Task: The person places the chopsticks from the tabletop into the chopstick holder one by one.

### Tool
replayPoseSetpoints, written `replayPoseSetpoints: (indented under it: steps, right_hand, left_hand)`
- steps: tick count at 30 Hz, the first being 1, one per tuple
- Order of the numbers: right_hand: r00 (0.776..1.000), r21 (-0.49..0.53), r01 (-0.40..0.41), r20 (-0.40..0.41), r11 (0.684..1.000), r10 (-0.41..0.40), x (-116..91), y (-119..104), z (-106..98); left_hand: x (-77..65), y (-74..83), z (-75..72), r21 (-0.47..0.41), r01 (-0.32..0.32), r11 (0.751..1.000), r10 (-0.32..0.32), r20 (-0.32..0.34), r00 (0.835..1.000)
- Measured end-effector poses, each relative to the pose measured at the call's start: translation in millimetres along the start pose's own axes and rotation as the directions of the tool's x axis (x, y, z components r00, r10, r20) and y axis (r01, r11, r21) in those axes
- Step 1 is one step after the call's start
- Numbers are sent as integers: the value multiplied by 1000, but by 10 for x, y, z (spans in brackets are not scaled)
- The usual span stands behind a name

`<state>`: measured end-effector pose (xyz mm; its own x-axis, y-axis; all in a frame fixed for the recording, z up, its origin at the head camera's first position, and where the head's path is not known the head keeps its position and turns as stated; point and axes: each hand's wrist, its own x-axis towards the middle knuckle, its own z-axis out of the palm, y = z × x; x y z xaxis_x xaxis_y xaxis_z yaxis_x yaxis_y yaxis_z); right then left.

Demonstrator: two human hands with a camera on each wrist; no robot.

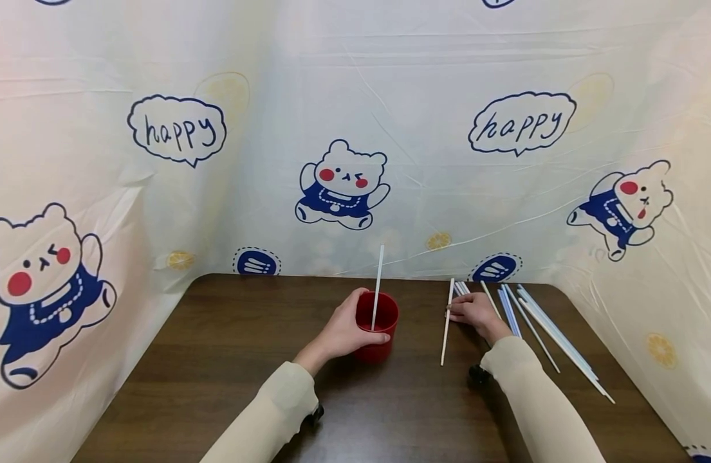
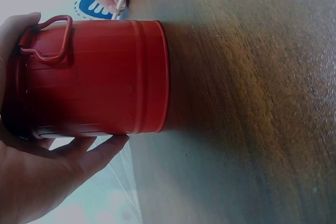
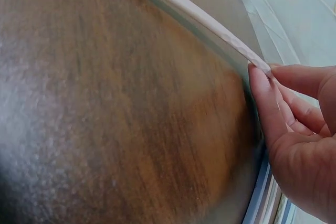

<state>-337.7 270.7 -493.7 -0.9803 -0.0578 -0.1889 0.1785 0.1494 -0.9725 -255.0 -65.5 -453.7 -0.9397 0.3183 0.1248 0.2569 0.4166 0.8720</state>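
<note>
Brown surface (image 1: 216, 360). Red cup (image 1: 374, 354), near far edge, clasped by left hand (image 1: 345, 329), presumably for steadiness. Loose sticks (image 1: 563, 341), toward far right corner. White stick (image 1: 379, 276), leaning inside cup. Another stick (image 1: 445, 335), pinched by right hand (image 1: 475, 312), apparently for control.

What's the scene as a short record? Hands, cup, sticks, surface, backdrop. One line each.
left hand: grips the red cup
right hand: pinches a white stick, outside the cup
cup: upright, one stick leaning inside
other sticks: white and blue, lying beside the right hand
surface: brown table
backdrop: pale sheet, printed bears and "happy"
</note>
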Motion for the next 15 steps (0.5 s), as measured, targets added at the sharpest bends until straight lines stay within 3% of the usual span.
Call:
replayPoseSetpoints:
  steps: [15]
  right_hand:
    - [998,22,63,-22,998,-63,51,-197,108]
  left_hand:
    - [-10,11,-17,-7,7,1000,-7,8,1000]
